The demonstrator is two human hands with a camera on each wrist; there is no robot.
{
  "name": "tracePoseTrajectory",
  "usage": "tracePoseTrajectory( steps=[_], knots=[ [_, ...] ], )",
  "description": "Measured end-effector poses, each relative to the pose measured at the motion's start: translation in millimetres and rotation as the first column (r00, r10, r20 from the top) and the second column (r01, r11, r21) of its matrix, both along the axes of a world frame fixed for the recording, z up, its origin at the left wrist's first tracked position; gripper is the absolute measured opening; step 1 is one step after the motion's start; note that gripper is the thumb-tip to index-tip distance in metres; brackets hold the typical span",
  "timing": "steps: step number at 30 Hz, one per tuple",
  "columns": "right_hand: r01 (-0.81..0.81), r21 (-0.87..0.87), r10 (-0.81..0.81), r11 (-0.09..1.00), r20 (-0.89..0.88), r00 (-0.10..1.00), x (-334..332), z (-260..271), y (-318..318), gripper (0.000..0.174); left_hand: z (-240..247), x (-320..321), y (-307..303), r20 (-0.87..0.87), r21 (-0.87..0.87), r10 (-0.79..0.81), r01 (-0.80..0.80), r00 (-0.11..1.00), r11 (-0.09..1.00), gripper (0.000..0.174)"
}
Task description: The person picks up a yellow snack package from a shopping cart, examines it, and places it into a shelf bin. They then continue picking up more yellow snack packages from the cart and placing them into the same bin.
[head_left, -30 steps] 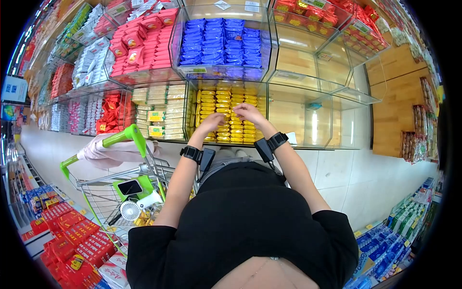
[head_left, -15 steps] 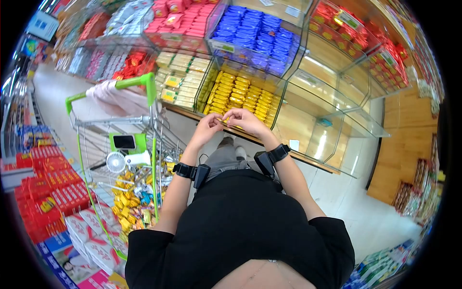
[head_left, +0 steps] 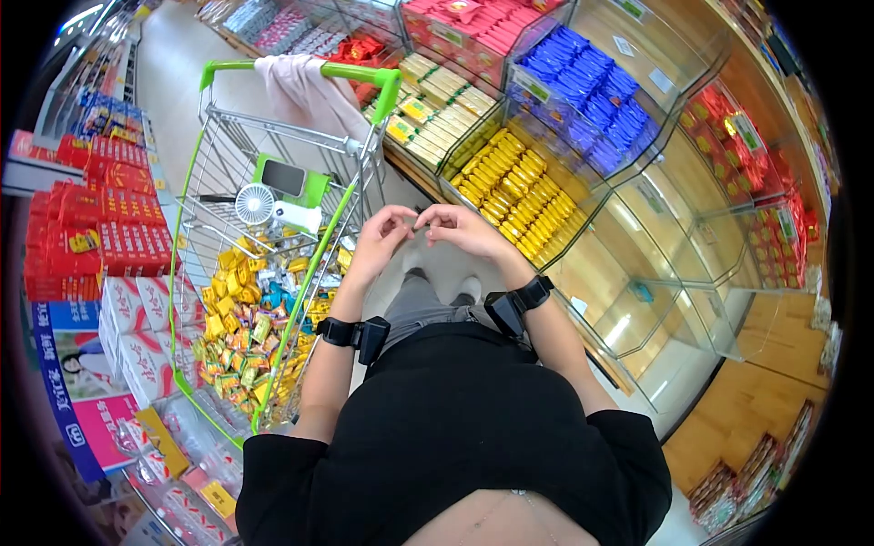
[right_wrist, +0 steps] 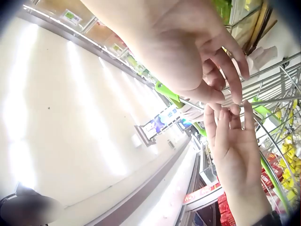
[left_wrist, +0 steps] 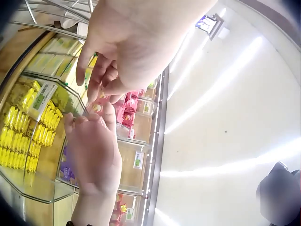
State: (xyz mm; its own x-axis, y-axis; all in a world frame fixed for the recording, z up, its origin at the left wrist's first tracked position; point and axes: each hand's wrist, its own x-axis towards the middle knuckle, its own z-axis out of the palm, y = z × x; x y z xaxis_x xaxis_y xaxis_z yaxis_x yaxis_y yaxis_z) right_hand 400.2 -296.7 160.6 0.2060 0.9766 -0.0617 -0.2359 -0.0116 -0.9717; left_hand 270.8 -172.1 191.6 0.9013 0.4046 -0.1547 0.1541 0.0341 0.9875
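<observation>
Fingers of both my hands are loosely bent, with narrow gaps between thumbs and forefingers, and I see nothing held. My left hand (head_left: 384,240) and right hand (head_left: 466,233) face each other above the floor, fingertips close together; whether they touch, I cannot tell. Small shiny yellow wrapped packets (head_left: 517,193) lie in rows in a clear-walled bin, just beyond my hands and to the right. Long cream-coloured packets (head_left: 439,107) sit left of them, glossy blue packets (head_left: 587,89) farther off. To my left stands a metal wire cart with green plastic rails (head_left: 350,193), a pale pink cloth (head_left: 309,91) over its handle, a small white fan (head_left: 254,204) near its top, and mixed colourful wrapped sweets (head_left: 238,320) inside.
</observation>
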Motion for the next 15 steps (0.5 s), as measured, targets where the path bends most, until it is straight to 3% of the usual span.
tracePoseTrajectory(
  steps=[3, 9, 15],
  knots=[
    [-0.065, -0.033, 0.065, 0.997, -0.013, 0.998, -3.0, 15.0, 3.9, 0.017, 3.7, -7.5, 5.4, 0.006, 0.007, 0.003, -0.003, 1.0, 1.0, 0.017],
    [-0.397, -0.014, 0.398, 0.918, 0.057, 0.916, -6.2, 32.5, 26.1, 0.025, 19.9, -30.3, 19.1, 0.083, 0.033, 0.08, -0.083, 0.993, 0.996, 0.019],
    [-0.537, -0.067, 0.541, 0.841, 0.115, 0.833, -42.2, 49.0, 72.0, 0.027, 30.2, -71.7, 49.2, 0.082, 0.026, 0.163, -0.166, 0.983, 0.986, 0.021]
  ],
)
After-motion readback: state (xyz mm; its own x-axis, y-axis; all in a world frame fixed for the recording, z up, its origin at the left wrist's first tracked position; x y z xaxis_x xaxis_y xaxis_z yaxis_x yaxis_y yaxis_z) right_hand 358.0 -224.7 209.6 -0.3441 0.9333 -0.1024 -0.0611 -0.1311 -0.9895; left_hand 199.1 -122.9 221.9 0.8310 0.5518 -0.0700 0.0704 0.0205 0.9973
